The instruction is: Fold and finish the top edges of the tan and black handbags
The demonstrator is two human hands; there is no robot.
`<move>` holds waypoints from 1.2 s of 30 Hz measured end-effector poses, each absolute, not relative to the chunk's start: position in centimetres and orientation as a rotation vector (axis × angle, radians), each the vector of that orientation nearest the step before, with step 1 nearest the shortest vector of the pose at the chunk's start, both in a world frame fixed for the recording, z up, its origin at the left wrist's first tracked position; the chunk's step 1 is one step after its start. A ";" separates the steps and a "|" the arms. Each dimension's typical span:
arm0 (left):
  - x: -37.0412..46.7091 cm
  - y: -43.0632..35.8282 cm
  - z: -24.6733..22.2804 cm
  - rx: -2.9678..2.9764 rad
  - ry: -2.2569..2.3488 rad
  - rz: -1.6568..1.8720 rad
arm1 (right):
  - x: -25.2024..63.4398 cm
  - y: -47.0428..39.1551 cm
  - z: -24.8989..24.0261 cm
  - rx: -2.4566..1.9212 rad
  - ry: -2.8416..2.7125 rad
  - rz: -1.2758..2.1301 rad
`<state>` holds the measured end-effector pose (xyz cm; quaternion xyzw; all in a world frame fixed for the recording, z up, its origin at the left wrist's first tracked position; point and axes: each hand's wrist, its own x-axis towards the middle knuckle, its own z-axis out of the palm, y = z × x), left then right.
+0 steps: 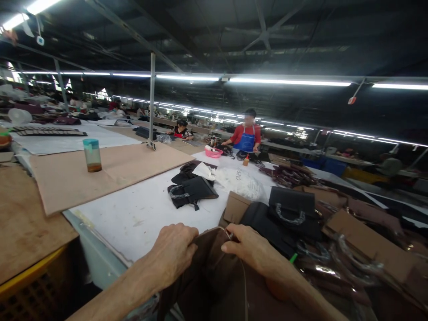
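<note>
My left hand [175,249] is closed on the upper edge of a dark brown bag [214,276], with its fingers curled over the rim. On the opposite side, my right hand [250,249] pinches the bag's rim between thumb and fingers, next to a pale strip along the edge. The bag hangs open between the hands, its dark inside facing me; its lower part runs out of view. Beyond it a black handbag [192,191] with a plastic-wrapped handle lies on the white table [133,218]. Another black handbag [290,209] lies right of my right hand.
Brown bags and cardboard pieces [371,240] are heaped at the right. A clear plastic bag [239,180], a pink basket [213,152] and a glue bottle [246,160] stand farther back. A drinking bottle [92,156] is on the tan board [133,167]. A person in a blue apron [245,138] stands across.
</note>
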<state>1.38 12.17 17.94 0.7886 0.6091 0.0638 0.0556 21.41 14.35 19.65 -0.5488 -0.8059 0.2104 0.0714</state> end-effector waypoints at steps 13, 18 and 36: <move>2.2 13.0 18.0 2.548 1.581 0.305 | 19.7 11.9 16.7 -1.949 -2.389 0.164; 3.4 15.3 18.5 2.711 1.410 0.218 | 19.8 12.4 16.7 -1.850 -2.443 0.085; 2.9 17.1 17.9 2.728 1.515 0.201 | 21.8 14.0 18.1 -1.549 -2.379 0.609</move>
